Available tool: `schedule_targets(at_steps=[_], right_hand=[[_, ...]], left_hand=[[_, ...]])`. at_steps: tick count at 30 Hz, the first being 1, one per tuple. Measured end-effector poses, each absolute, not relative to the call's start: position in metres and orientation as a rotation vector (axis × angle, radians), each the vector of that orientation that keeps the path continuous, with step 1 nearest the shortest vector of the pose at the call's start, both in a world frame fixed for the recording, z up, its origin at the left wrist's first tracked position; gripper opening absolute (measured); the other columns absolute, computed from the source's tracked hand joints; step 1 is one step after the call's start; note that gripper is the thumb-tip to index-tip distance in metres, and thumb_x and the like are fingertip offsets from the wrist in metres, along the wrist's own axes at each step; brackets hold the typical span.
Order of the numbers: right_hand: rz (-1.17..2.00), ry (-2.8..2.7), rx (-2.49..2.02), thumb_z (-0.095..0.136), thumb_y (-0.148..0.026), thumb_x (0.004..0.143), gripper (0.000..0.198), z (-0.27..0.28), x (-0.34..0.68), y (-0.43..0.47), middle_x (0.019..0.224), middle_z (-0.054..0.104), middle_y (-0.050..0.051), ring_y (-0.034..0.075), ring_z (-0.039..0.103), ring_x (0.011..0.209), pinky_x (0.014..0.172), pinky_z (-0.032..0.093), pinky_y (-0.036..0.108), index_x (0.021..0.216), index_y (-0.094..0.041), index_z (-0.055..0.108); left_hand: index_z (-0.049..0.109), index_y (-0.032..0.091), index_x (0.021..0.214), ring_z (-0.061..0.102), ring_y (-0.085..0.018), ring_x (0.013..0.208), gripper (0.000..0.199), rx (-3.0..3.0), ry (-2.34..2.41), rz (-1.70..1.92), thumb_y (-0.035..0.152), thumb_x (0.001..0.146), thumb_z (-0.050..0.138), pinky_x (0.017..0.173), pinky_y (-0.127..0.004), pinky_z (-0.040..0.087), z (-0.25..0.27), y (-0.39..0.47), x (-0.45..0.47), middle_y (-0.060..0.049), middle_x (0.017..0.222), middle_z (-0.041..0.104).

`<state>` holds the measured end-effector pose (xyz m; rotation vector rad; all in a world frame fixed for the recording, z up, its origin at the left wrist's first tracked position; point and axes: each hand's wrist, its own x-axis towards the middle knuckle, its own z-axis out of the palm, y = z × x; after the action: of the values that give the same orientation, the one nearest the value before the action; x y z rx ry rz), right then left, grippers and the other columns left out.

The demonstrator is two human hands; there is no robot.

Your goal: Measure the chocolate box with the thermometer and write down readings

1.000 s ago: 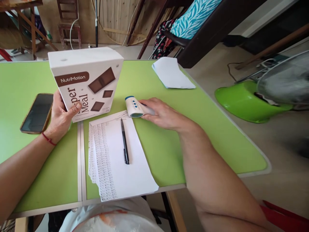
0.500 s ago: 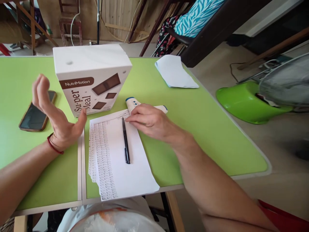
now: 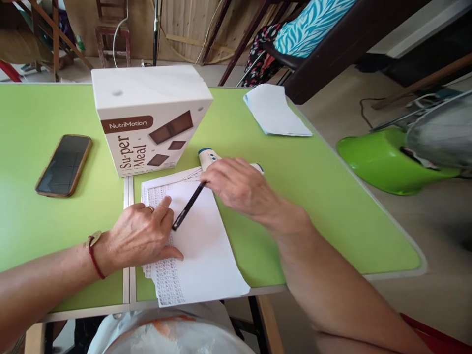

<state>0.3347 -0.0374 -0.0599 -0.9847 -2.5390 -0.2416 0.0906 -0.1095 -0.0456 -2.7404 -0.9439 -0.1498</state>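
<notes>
Smooth green tabletop [image 3: 332, 226], metal seam [image 3: 126, 287]: one white cardboard box [image 3: 162, 110], one flat phone [image 3: 64, 164], one rounded white-blue device [image 3: 207, 157]. Right hand [image 3: 239, 189] pinches one slim black pen [image 3: 189, 206] slanting over thin written-on sheets [image 3: 208, 260], count unclear; left hand [image 3: 142, 233] lies loose, released, palm-down on them.

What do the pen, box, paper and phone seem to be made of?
Pen: likely plastic; its barrel looks smooth and black.
Box: probably card, smooth finish; flat printed panels and crisp edges.
Paper: ordinary paper, matte; thin layered sheets with rows of dark marks.
Phone: probably a glossy glass front, reflecting faint lines; its brown rim could be leather or plastic.
</notes>
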Motion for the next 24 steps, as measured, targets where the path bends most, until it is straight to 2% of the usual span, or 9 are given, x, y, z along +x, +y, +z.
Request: schedule_targets(at_steps=[4, 8, 11, 16, 24], right_hand=[[0.052, -2.114, -1.029, 0.053, -0.03, 0.09, 0.008, -0.06, 0.327, -0.043, 0.083, 0.065, 0.007, 0.022, 0.061, 0.075, 0.07, 0.047, 0.038, 0.088, -0.023, 0.057], [0.641, -1.711, -0.965, 0.058, -0.02, 0.078, 0.007, -0.068, 0.302, -0.06, 0.066, 0.059, -0.002, 0.014, 0.055, 0.052, 0.053, 0.047, 0.03, 0.078, -0.023, 0.052], [0.911, -1.628, -1.052, 0.058, -0.017, 0.074, 0.005, -0.074, 0.287, -0.067, 0.06, 0.059, -0.003, 0.013, 0.056, 0.052, 0.051, 0.046, 0.028, 0.074, -0.022, 0.055], [1.009, -1.601, -1.144, 0.059, -0.022, 0.071, 0.004, -0.081, 0.279, -0.064, 0.059, 0.061, -0.002, 0.013, 0.057, 0.051, 0.05, 0.047, 0.027, 0.074, -0.02, 0.058], [0.695, -1.765, -1.113, 0.059, -0.018, 0.073, 0.012, -0.085, 0.275, -0.063, 0.054, 0.056, -0.005, 0.01, 0.048, 0.05, 0.049, 0.042, 0.024, 0.063, -0.022, 0.054]], left_hand=[[0.064, 0.009, 0.092, 0.062, -0.021, 0.049, 0.067, -2.77, -1.049, 0.067, 0.074, 0.08, 0.053, 0.044, -0.036, 0.045, -0.042, -0.115, 0.095, -0.024, 0.125, 0.06], [0.063, 0.007, 0.102, 0.064, -0.023, 0.053, 0.068, -2.812, -1.078, 0.19, 0.071, 0.08, 0.055, 0.046, -0.038, 0.047, -0.042, -0.115, 0.097, -0.025, 0.135, 0.053], [0.063, 0.008, 0.103, 0.065, -0.023, 0.053, 0.068, -2.814, -1.089, 0.221, 0.071, 0.081, 0.054, 0.046, -0.038, 0.047, -0.042, -0.114, 0.098, -0.026, 0.137, 0.051], [0.059, 0.004, 0.117, 0.065, -0.024, 0.054, 0.077, -2.782, -1.083, 0.211, 0.072, 0.08, 0.054, 0.046, -0.037, 0.046, -0.041, -0.114, 0.099, -0.028, 0.134, 0.053], [0.062, 0.003, 0.111, 0.064, -0.024, 0.053, 0.074, -2.795, -1.071, 0.221, 0.071, 0.081, 0.054, 0.046, -0.036, 0.043, -0.041, -0.116, 0.101, -0.03, 0.131, 0.054]])
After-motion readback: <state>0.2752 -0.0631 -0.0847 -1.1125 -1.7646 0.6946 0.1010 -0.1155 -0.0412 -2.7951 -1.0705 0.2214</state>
